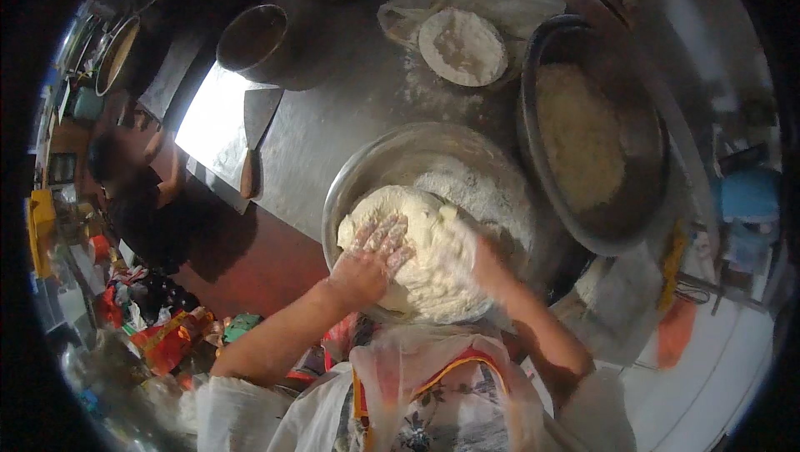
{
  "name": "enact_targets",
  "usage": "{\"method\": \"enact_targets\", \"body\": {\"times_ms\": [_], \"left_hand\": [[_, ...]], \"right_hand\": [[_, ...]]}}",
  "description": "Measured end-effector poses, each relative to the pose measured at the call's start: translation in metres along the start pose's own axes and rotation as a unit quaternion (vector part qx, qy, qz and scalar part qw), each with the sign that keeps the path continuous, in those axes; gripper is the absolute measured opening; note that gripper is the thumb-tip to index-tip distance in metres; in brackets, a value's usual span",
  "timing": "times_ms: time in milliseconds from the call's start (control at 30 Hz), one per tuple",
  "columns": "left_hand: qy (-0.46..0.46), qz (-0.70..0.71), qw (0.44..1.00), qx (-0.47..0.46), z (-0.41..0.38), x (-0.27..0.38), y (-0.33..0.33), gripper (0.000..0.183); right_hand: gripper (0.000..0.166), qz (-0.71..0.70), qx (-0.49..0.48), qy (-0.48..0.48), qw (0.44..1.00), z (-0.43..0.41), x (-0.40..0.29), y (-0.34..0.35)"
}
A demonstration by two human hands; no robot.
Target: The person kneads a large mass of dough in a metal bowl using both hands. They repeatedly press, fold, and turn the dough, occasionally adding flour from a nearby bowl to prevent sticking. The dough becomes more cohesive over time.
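A large mass of pale dough [431, 258] fills the near part of a wide metal bowl [334, 202], with loose white flour [462, 183] behind it in the bowl. My left hand [375, 258] lies on the left part of the dough, fingers spread and coated with flour or dough. At the dough's right side is my right hand [475, 258]; it is blurred, so its fingers cannot be made out. A scraper [259, 117] with a broad metal blade and wooden handle lies on the metal table [325, 114], left of the bowl.
An oval metal basin [537, 139] with a pale mass stands at the right. Behind the bowl is a round container of flour [462, 46] beside clear plastic. A metal pot [253, 39] stands back left. Another person [144, 196] is beyond the table's left edge, near colourful packets [165, 339].
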State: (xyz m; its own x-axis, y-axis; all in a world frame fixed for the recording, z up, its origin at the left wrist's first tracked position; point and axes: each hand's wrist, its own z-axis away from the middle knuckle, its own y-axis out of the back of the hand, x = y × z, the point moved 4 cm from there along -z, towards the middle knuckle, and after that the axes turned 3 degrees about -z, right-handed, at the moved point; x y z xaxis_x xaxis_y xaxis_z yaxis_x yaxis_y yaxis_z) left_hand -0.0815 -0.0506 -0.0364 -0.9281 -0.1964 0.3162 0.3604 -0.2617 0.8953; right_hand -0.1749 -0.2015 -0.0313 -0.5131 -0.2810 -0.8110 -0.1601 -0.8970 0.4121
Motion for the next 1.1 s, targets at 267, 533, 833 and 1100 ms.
{"method": "enact_targets", "body": {"times_ms": [267, 533, 833, 1100], "left_hand": [[0.080, -0.133, 0.986, -0.054, -0.109, -0.050, -0.044, 0.070], [0.106, -0.124, 0.986, 0.040, -0.003, 0.022, -0.024, 0.088], [0.103, 0.371, 0.922, -0.029, 0.007, 0.052, 0.010, 0.066], [0.192, -0.012, 0.947, 0.256, -0.038, -0.012, 0.042, 0.067]], "right_hand": [[0.069, 0.326, -0.124, -0.072, 0.935, -0.053, 0.008, 0.007], [0.052, 0.288, 0.034, -0.039, 0.956, 0.000, 0.032, 0.008], [0.048, 0.274, -0.123, 0.121, 0.946, -0.065, -0.014, -0.026], [0.045, 0.076, 0.124, -0.009, 0.989, -0.049, 0.030, 0.044]]}}
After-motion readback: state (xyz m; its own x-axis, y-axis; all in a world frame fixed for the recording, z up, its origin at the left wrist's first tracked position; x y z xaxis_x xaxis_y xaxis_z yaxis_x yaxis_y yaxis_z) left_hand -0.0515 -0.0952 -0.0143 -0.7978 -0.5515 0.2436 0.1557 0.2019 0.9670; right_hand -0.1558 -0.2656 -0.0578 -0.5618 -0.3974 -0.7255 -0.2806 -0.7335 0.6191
